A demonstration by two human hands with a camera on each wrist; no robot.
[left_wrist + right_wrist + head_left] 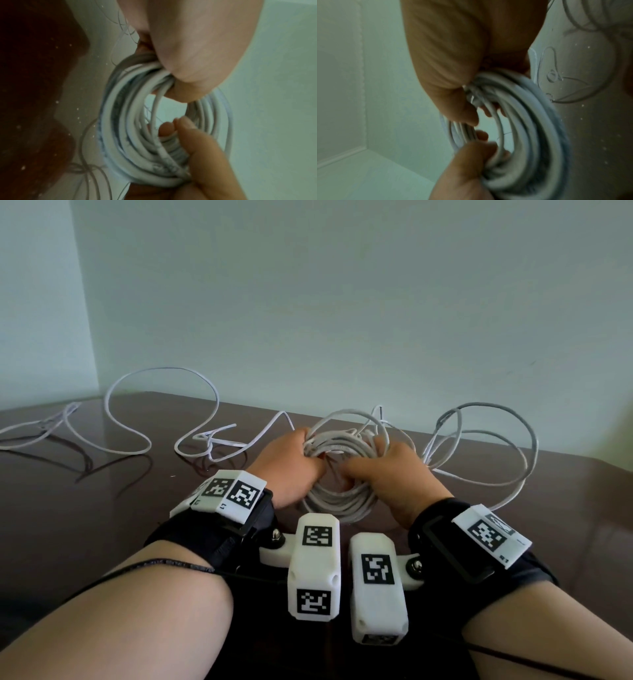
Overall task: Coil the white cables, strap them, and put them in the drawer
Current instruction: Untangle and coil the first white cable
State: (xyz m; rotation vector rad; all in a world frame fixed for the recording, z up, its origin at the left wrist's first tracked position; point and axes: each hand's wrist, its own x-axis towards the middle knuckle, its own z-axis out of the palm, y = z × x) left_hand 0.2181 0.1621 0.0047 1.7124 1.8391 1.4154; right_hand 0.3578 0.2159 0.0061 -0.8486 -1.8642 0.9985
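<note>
Coil (342,498) of white cable held upright over the dark table (85,491), gripped on opposite sides. Left hand (291,470) has fingers curled round the left bundle; right hand (394,474) wraps the right side, likely so the turns stay stacked and cannot spring apart. Loose cable (479,440) trails right, more slack (137,419) lies left: coiling looks unfinished. No strap or drawer in view.
</note>
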